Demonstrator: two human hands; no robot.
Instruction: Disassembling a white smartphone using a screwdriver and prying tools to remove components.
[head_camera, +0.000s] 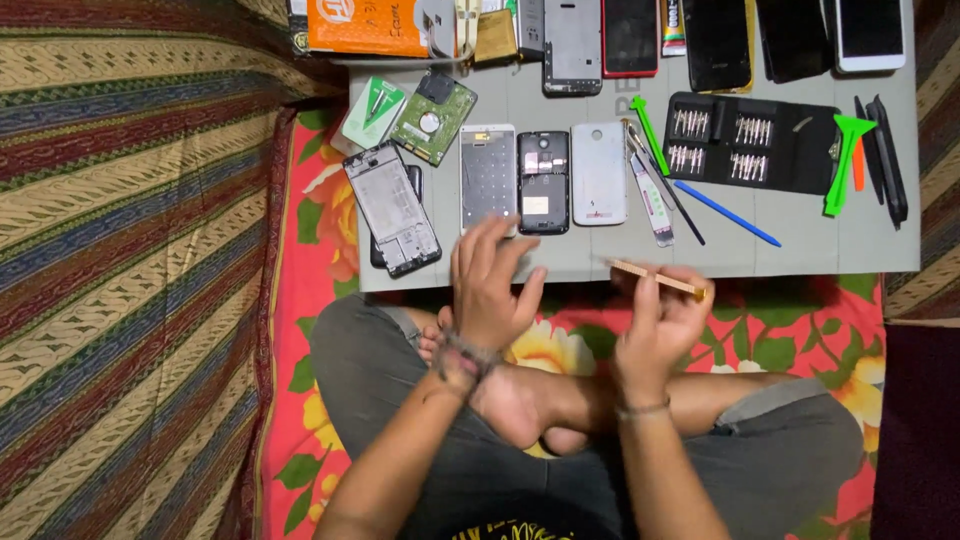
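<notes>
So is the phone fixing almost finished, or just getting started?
It looks partway. Done: several phones lie opened on the grey mat, like the black phone with its back off and the bare frame; the screwdriver bit set is unfolded. In hand: the right hand holds a thin tan tool, and the left hand reaches over the mat's edge. Left: nothing looks reassembled yet.
</notes>
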